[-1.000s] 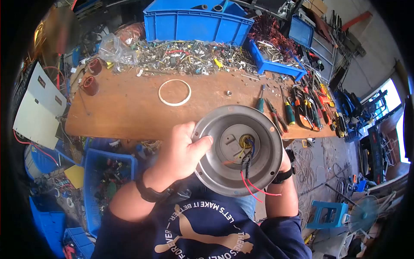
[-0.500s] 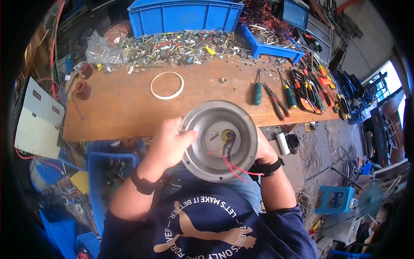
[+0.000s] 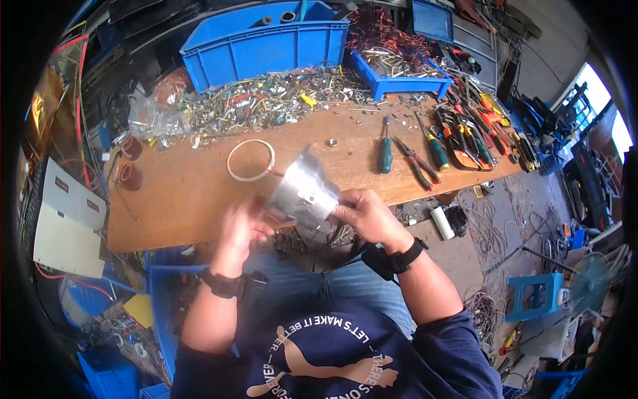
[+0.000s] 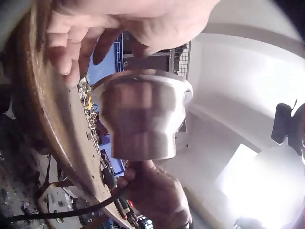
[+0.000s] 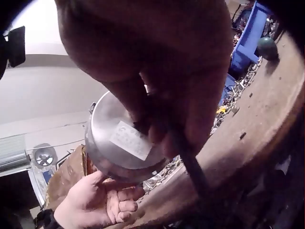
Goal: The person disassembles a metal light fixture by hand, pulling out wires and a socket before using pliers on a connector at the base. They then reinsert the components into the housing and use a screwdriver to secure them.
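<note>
A silvery metal housing (image 3: 304,193) is held tilted over the table's front edge in the head view. My right hand (image 3: 372,216) grips its narrow end, where a black cable (image 4: 71,213) comes out in the left wrist view. Beside the wide end, my left hand (image 3: 240,229) is blurred, its fingers loosely bent and holding nothing. The left wrist view has the flared rim of the housing (image 4: 143,114) just below my left hand (image 4: 133,26). A white label (image 5: 131,140) shows on the base in the right wrist view, partly behind my right fingers.
On the wooden table (image 3: 179,206) lie a pale ring (image 3: 230,167), a green screwdriver (image 3: 386,156) and pliers (image 3: 417,164), with more tools at the right. Mixed small scrap (image 3: 246,106) spreads before a large blue crate (image 3: 266,53). Two dark red spools stand at the left.
The housing has turned from its open mouth facing up onto its side, hiding the inside and the red wires. My left hand has let go of the rim; my right hand now shows at the narrow end.
</note>
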Motion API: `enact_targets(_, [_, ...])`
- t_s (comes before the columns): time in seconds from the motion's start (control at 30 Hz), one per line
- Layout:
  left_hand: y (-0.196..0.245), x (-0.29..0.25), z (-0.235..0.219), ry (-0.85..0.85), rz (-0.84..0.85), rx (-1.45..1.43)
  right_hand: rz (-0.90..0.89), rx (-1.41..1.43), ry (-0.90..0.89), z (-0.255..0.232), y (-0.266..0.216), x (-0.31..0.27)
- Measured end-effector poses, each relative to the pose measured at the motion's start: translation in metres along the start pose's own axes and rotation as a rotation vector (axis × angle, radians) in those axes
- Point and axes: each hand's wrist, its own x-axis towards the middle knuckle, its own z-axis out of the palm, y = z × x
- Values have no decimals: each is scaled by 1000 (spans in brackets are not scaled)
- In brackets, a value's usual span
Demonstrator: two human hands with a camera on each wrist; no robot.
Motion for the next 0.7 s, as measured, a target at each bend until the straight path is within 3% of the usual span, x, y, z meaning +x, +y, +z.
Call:
enact_targets(0.1, [-12,6,-2,198,285,104,-134,-153,136,-3,0,16])
enact_targets(0.2, [-15,7,3,275,504,358,-97,-388,164,-9,-14,39])
enact_targets(0.27, [-11,4,11,337,607,411,-81,-395,203,-4,-14,53])
enact_targets(0.33, [-11,11,12,396,702,638,-71,-430,209,-4,-17,66])
enact_targets(0.43, [-12,15,16,418,756,759,-51,-421,183,0,-14,81])
enact_targets(0.53, [-16,20,20,453,830,865,79,-661,278,6,-10,91])
enact_targets(0.7, [-27,24,26,441,906,1005,108,-835,257,-2,-8,90])
